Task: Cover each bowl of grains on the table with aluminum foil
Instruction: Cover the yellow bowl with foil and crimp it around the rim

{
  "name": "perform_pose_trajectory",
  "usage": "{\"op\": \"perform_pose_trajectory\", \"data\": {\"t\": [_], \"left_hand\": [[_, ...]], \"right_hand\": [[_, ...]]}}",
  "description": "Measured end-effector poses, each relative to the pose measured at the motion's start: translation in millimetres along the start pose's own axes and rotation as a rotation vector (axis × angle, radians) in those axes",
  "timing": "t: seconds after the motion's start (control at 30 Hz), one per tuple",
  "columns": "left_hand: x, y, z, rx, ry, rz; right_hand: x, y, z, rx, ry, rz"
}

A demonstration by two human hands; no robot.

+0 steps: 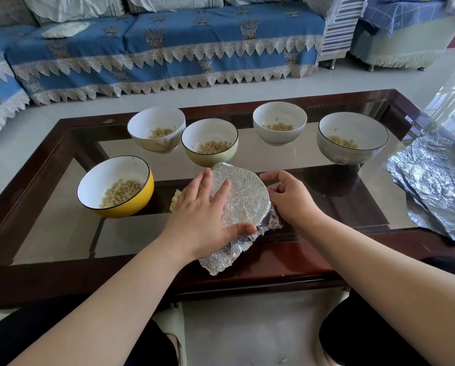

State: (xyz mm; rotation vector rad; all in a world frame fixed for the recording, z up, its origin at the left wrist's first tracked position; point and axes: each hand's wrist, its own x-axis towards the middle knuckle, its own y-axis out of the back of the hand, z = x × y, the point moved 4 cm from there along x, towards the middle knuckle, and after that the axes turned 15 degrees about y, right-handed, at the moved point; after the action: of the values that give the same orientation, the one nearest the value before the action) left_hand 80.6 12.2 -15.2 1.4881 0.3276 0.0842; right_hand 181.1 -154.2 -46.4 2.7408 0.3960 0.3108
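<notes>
Head view: left hand (202, 217) lying flat with straight fingers on the foil-covered bowl (243, 200), thumb pressing the near rim; right hand (291, 198) pinching the foil at its right edge with curled fingers. Standing uncovered left of the grip, a yellow bowl (131, 204); beyond it, four more bowls of grains; far right, spare foil sheets (434, 186).

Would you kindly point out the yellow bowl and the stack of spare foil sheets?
yellow bowl (131, 207), head view, outer side wall.
stack of spare foil sheets (437, 180), head view, top sheet's middle.
</notes>
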Motion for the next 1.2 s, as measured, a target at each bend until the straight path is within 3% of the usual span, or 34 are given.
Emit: {"op": "perform_pose_trajectory", "data": {"t": [0.27, 0.53, 0.63, 0.7, 0.8, 1.07, 1.2], "left_hand": [[0.2, 1.0, 1.5, -0.008, 0.026, 0.001], [-8.2, 7.2, 7.4, 0.039, 0.076, -0.037], [-4.9, 7.8, 1.3, 0.074, 0.06, -0.057], [-2.8, 7.2, -0.3, 0.098, 0.049, -0.044], [-2.6, 6.9, 2.2, 0.114, 0.011, -0.014], [-3.2, 1.9, 1.9, 0.023, -0.048, -0.048], [-3.7, 3.2, 3.8, -0.019, -0.009, -0.08]], "right_hand": [[-5.6, 3.2, -24.7, -0.377, 0.167, -0.145], [2.4, 0.9, -23.6, -0.394, 0.197, -0.174], [1.1, -1.3, -24.6, -0.25, 0.146, -0.172], [0.4, -2.7, -28.9, -0.209, 0.209, -0.214], [0.8, -4.5, -34.0, -0.363, 0.333, -0.3], [-0.4, -5.8, -26.5, -0.164, 0.222, -0.217], [-3.3, -2.4, -18.8, -0.104, 0.076, -0.202]]}}
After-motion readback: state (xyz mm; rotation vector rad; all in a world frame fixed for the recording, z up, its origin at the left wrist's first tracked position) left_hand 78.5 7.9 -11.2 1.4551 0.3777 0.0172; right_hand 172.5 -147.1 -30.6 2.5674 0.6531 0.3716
